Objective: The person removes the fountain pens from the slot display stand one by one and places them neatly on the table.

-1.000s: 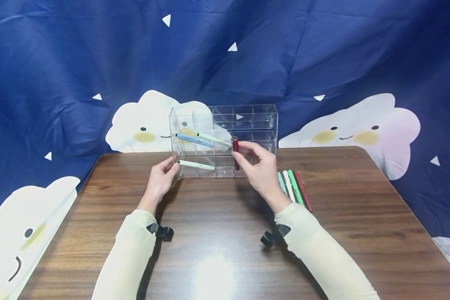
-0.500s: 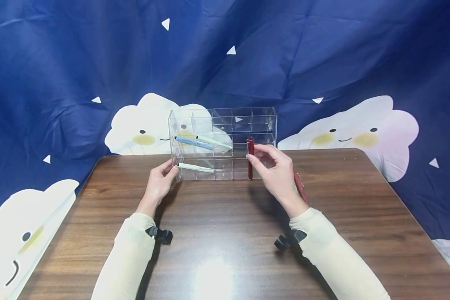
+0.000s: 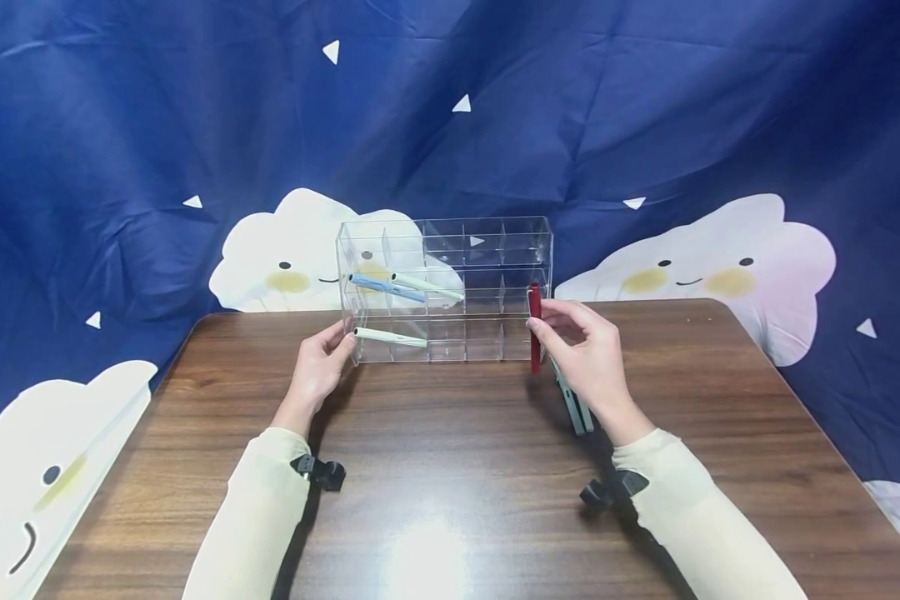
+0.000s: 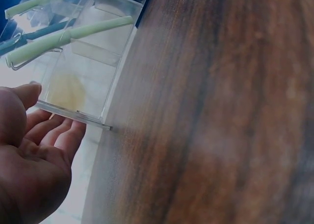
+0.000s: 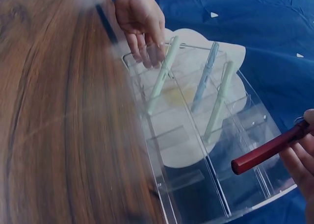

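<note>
A clear acrylic organizer [image 3: 483,340] with rows of compartments stands at the back of the table. My left hand [image 3: 317,367] grips its left end, thumb on the near side and fingers behind, as the left wrist view shows. My right hand [image 3: 588,350] pinches a dark red pen [image 3: 536,337] upright before the organizer's right end. In the right wrist view the red pen [image 5: 267,153] points over the compartments. A blue pen [image 3: 387,287] and a pale green pen [image 3: 429,287] slant in the middle row. Another pale green pen [image 3: 392,337] lies in the bottom row.
Pale teal pens [image 3: 573,404] lie on the wooden table [image 3: 420,450] beside the organizer, partly hidden by my right hand and wrist. A blue cloud-print curtain [image 3: 420,100] hangs behind the table.
My right hand has carried the red pen rightward along the organizer's front, from its middle to its right end. It now covers most pens lying on the table. My left hand keeps its hold.
</note>
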Demonstrator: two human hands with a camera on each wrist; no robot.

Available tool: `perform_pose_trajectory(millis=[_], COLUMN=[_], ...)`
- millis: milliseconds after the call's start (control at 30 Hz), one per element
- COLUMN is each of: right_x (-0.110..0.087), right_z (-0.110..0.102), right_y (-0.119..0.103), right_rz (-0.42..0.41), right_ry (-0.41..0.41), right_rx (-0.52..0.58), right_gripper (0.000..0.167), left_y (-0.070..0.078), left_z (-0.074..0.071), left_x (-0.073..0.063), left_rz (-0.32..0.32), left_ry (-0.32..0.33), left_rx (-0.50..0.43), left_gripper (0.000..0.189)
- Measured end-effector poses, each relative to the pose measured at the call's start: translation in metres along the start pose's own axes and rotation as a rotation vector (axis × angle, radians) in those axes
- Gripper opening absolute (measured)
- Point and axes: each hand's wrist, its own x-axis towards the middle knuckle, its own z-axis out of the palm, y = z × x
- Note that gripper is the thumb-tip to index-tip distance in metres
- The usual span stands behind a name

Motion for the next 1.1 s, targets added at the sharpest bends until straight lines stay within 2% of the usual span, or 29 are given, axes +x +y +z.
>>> perform_pose_trajectory(millis=[500,1100], right_x=[-0.007,-0.018], right_z=[-0.024,-0.06], right_y=[0.013,0.034], right_rz=[-0.006,0.12], right_ry=[-0.007,-0.014], right_rx=[-0.114,-0.303], right_gripper=[0.023,0.024], left_y=[-0.003,0.001], left_z=[-0.002,-0.001], left_x=[-0.002,-0.001], left_rz=[0.005,0.006], left_ry=[0.007,0.002], left_rx=[0.007,0.03], left_gripper=[0.047,0.047])
